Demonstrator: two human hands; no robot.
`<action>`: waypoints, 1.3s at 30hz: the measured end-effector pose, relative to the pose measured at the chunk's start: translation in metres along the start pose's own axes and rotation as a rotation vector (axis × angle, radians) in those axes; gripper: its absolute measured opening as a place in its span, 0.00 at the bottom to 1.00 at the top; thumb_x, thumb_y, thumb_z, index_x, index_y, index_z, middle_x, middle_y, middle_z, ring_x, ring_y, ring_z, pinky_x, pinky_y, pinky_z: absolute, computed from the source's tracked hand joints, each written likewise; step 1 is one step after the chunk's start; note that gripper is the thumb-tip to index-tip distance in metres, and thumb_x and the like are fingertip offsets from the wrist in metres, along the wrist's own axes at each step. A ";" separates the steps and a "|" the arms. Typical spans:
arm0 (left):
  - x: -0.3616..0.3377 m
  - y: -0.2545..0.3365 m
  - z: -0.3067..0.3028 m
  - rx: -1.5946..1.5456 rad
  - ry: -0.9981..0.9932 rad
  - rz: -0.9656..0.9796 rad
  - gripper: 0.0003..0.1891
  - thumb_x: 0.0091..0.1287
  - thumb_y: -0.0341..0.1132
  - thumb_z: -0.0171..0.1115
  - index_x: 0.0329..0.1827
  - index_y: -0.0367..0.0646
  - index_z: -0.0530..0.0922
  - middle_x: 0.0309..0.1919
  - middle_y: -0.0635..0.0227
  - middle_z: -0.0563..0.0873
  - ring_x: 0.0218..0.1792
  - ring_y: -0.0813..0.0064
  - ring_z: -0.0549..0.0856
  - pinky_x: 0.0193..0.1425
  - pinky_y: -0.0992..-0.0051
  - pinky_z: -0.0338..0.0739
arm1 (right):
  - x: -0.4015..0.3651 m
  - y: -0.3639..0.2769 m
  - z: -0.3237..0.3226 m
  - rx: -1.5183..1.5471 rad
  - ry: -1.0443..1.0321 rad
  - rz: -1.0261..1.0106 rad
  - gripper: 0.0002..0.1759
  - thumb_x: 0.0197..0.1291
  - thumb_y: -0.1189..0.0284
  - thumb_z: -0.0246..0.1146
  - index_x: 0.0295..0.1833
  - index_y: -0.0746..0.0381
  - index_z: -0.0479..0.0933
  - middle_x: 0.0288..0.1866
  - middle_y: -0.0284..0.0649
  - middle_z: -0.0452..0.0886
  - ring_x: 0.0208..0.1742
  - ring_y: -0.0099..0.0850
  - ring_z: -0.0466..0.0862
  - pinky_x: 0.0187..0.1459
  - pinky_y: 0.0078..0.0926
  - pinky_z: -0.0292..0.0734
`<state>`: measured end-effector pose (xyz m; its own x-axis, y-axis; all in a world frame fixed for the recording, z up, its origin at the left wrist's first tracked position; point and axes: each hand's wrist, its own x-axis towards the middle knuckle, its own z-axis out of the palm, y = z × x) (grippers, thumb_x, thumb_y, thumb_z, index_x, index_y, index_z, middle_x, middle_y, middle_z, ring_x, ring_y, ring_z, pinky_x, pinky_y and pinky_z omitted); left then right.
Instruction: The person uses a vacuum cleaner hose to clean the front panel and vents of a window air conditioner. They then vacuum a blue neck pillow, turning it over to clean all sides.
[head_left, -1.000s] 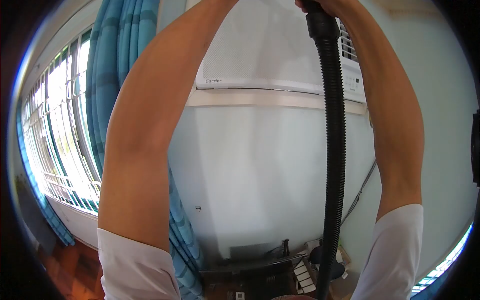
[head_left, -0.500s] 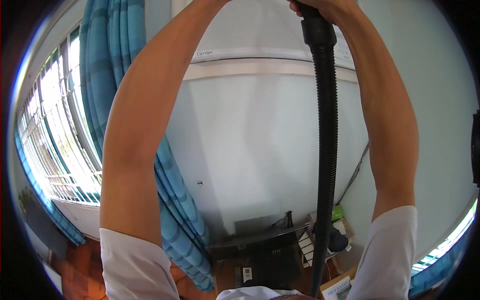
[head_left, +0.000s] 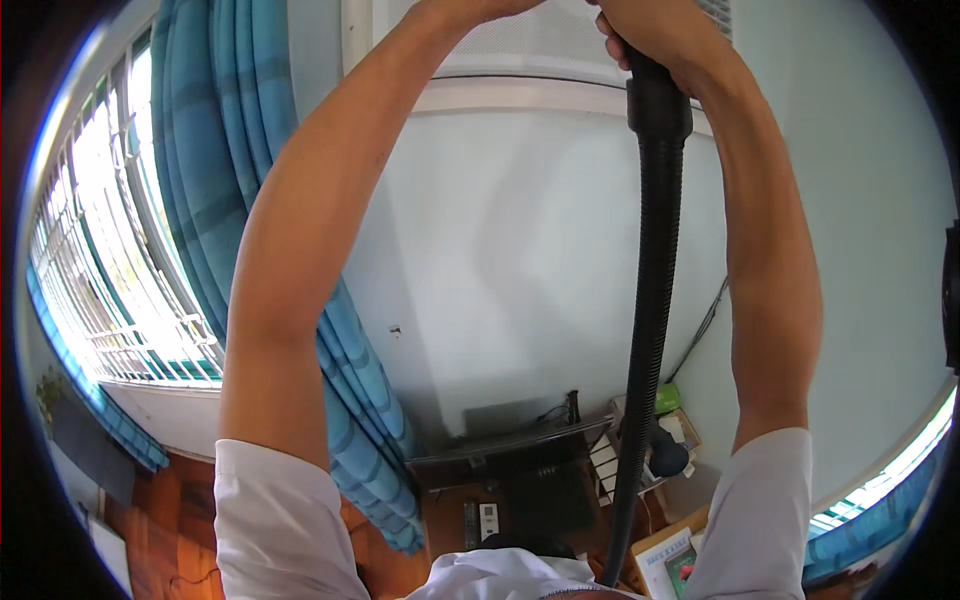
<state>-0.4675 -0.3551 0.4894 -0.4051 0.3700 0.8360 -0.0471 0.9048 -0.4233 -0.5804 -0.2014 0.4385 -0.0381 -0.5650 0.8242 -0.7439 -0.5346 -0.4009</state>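
Observation:
My right hand (head_left: 655, 28) is raised to the top of the view, its fingers wrapped round the end of a black vacuum cleaner hose (head_left: 655, 220). From that grip the ribbed hose hangs down past my right forearm to the bottom edge, close to my body. My left hand (head_left: 490, 6) is raised too, cut off by the top edge, so its fingers do not show. Behind both hands is a white wall-mounted air conditioner (head_left: 540, 48), whose upper part lies out of view.
Blue curtains (head_left: 220, 130) hang at the left beside a barred window (head_left: 120, 250). Below stands a desk with a dark monitor (head_left: 510, 450). Small boxes, a dark rounded object (head_left: 668, 455) and a cable (head_left: 700, 325) are at the lower right.
The view has tilted upward, and the air conditioner's lettering is no longer visible. My right hand and the hose end show lower in view; my left forearm has shifted right.

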 end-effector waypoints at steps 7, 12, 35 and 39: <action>-0.029 0.020 0.010 0.034 0.066 0.054 0.16 0.80 0.41 0.50 0.38 0.40 0.78 0.36 0.56 0.82 0.44 0.53 0.78 0.57 0.58 0.68 | -0.029 0.003 0.012 -0.030 0.013 0.003 0.26 0.77 0.58 0.57 0.34 0.73 0.76 0.18 0.38 0.74 0.16 0.28 0.75 0.20 0.31 0.72; -0.049 0.037 0.017 0.024 0.058 0.037 0.14 0.80 0.41 0.50 0.39 0.42 0.77 0.35 0.59 0.80 0.42 0.57 0.77 0.56 0.60 0.67 | -0.045 0.006 0.017 -0.039 -0.023 0.069 0.25 0.77 0.59 0.58 0.35 0.72 0.77 0.19 0.39 0.75 0.16 0.29 0.76 0.20 0.32 0.73; -0.088 0.122 0.051 -0.116 -0.127 -0.515 0.23 0.75 0.49 0.55 0.27 0.41 0.84 0.21 0.61 0.84 0.29 0.53 0.83 0.39 0.57 0.76 | -0.089 0.017 -0.032 -0.103 -0.447 0.409 0.21 0.75 0.57 0.58 0.48 0.67 0.80 0.23 0.31 0.75 0.17 0.19 0.74 0.19 0.22 0.68; -0.012 0.094 0.037 0.077 0.290 -0.214 0.25 0.72 0.48 0.54 0.18 0.42 0.81 0.15 0.56 0.80 0.21 0.49 0.80 0.32 0.54 0.75 | -0.056 -0.017 -0.063 -0.156 -0.222 0.169 0.22 0.75 0.57 0.57 0.54 0.68 0.80 0.25 0.33 0.77 0.17 0.23 0.77 0.25 0.22 0.74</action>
<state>-0.5011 -0.2825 0.4268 -0.1036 0.2284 0.9680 -0.1754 0.9538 -0.2438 -0.6073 -0.1213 0.4248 -0.0362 -0.7701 0.6369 -0.8336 -0.3283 -0.4443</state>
